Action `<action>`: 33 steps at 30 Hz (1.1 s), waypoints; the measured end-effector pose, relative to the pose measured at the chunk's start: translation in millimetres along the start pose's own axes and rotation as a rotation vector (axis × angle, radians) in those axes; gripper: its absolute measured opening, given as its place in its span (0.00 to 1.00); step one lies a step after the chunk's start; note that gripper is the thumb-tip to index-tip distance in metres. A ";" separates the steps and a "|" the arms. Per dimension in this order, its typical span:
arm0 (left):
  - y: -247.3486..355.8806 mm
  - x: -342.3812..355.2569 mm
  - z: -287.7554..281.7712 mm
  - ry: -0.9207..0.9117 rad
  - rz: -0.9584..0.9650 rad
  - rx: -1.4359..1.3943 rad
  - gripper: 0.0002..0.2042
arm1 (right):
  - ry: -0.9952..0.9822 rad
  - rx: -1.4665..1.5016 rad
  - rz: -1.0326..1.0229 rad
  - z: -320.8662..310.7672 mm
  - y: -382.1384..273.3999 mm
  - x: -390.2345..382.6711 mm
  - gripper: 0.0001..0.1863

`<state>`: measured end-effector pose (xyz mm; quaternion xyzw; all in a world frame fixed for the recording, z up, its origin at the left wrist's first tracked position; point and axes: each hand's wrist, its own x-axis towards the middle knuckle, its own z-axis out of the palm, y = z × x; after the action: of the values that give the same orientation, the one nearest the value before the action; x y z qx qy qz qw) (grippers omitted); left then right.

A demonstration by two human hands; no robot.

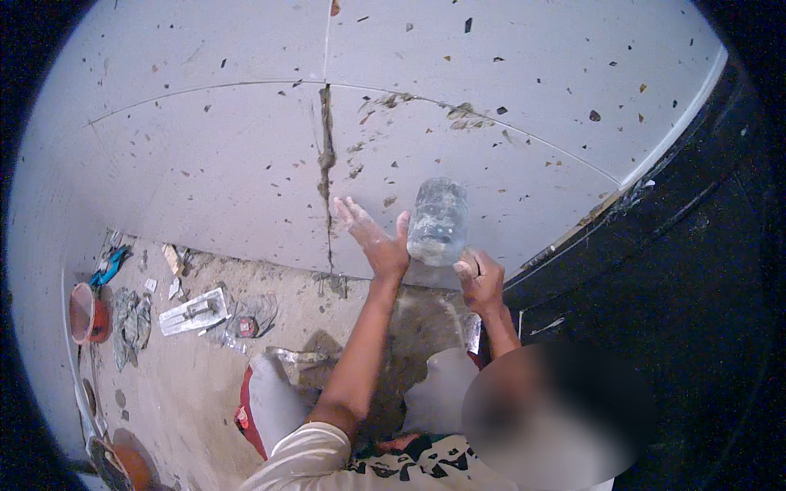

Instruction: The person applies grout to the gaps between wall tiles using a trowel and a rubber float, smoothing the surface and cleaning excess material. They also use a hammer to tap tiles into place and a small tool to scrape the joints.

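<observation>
In front of the pale wall panel is a clear plastic container [440,217], rounded and smeared with whitish material. My right hand [481,280] is closed at its lower right edge and appears to grip it there; the exact hold is partly hidden by the fingers. My left hand [375,244] is open beside the container, dusted white, with fingers spread toward the wall and the thumb close to the container's left side. Whether the thumb touches it, I cannot tell. A dark vertical joint filled with greyish paste [327,155] runs down the wall near my left fingertips.
On the dusty floor at left lie a rectangular trowel [195,312], a crumpled plastic bag [131,326] and a blue item [111,266]. An orange bucket [100,321] stands by the left wall, another orange container [131,466] nearer. A dark surface [655,303] rises at right.
</observation>
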<state>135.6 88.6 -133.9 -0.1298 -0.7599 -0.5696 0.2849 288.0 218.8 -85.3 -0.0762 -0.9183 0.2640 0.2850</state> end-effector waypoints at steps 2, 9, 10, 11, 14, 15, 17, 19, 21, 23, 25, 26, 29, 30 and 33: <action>3.7 6.9 -0.5 -0.033 0.093 0.045 0.54 | 0.132 0.038 -0.119 -1.7 -8.4 4.2 0.27; 7.0 10.3 6.1 -0.085 0.140 0.047 0.55 | 0.130 -0.002 -0.118 -3.9 -3.0 51.0 0.17; 9.0 7.0 5.1 -0.108 0.135 0.032 0.55 | 0.041 -0.069 -0.038 -9.1 2.6 57.4 0.16; 7.9 9.3 2.4 -0.113 0.121 0.051 0.56 | 0.075 -0.024 -0.043 -12.1 -13.9 58.3 0.16; 11.5 7.3 1.1 -0.128 0.104 0.071 0.56 | 0.205 -0.042 -0.194 -19.5 -35.0 47.4 0.16; 13.2 4.2 3.4 -0.130 0.112 0.064 0.56 | 0.258 -0.142 -0.334 -12.4 -10.7 38.5 0.16; 15.2 15.3 2.7 -0.104 0.098 0.058 0.57 | 0.264 -0.005 -0.312 -7.9 -14.0 49.1 0.15; 19.7 21.3 2.2 -0.082 0.136 0.062 0.56 | 0.198 0.041 -0.191 -5.4 -11.0 63.9 0.14; 14.6 10.8 4.8 -0.115 0.108 0.081 0.54 | 0.178 -0.080 -0.223 -11.2 -3.1 59.7 0.13; 19.6 18.5 4.6 -0.109 0.120 0.024 0.53 | 0.192 0.101 -0.155 -17.8 -37.9 60.0 0.12; 13.5 11.4 -5.1 -0.114 0.135 0.040 0.53 | 0.214 0.137 -0.204 -19.9 -52.1 39.8 0.12; 5.7 14.9 -1.4 -0.089 0.157 0.072 0.53 | 0.240 0.076 -0.320 -19.0 -44.8 37.7 0.13; 16.2 7.8 7.4 -0.093 0.120 0.059 0.54 | 0.229 -0.113 -0.282 -11.6 -13.6 40.4 0.14; 23.1 1.5 8.5 -0.108 0.088 0.040 0.54 | 0.234 -0.056 -0.223 -10.1 -1.1 42.3 0.15; 3.3 2.8 10.2 -0.180 0.104 0.149 0.54 | 0.161 0.085 -0.007 -8.4 -17.3 41.0 0.15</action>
<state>132.1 98.9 -131.6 -0.1982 -0.8149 -0.4820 0.2536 259.1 219.7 -50.4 -0.0818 -0.8806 0.2946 0.3619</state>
